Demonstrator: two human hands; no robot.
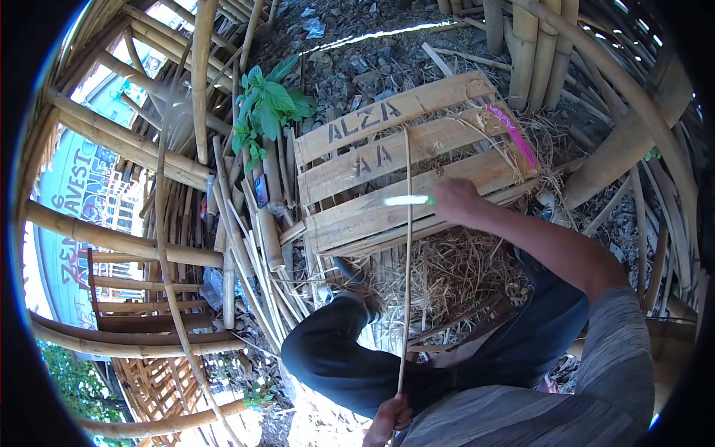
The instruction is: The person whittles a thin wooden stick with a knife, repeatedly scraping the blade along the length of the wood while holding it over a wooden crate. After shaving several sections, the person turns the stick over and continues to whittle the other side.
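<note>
A cane (408, 298) crosses before the crate (350, 130), clasped in the left hand (388, 419); the right hand (456, 201) grips a blade (393, 200). Left of the crate: 1 plant (264, 104), bamboo (269, 238); beside it, straw (454, 276).

Your right hand (456, 201): over the crate's (436, 140) near side, knife (406, 200) projecting leftward across the stick (407, 298). Your left hand (389, 419): nearer you, around the stick. Shavings (462, 276): nearer than your right hand. Leafy plant (268, 108): beyond it, leftward. Bamboo poles (134, 241): left of both hands.
</note>
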